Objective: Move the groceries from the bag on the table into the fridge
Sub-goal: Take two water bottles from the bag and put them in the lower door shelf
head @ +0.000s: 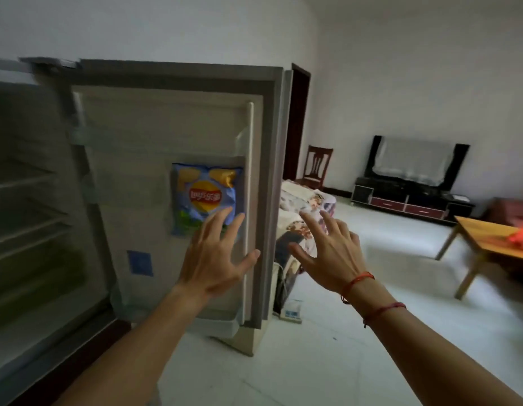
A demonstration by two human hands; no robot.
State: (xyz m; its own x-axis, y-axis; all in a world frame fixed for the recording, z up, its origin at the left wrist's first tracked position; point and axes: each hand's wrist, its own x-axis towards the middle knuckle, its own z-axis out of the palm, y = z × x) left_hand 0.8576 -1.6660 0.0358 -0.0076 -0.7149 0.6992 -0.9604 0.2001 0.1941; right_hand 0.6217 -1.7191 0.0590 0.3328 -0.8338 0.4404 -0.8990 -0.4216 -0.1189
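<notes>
In front of the open fridge door (166, 127), the left hand (216, 256) is spread with straight fingers, its tips at the lower part of a blue bag of chips (206, 194) standing in the door. The right hand (330, 253) hovers just past the door's edge, splayed and holding nothing; well apart, a wooden table (486, 235) carries a red bag (522, 238).

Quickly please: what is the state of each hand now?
Left hand: open, fingers spread, holding nothing.
Right hand: open, fingers spread, holding nothing.
</notes>
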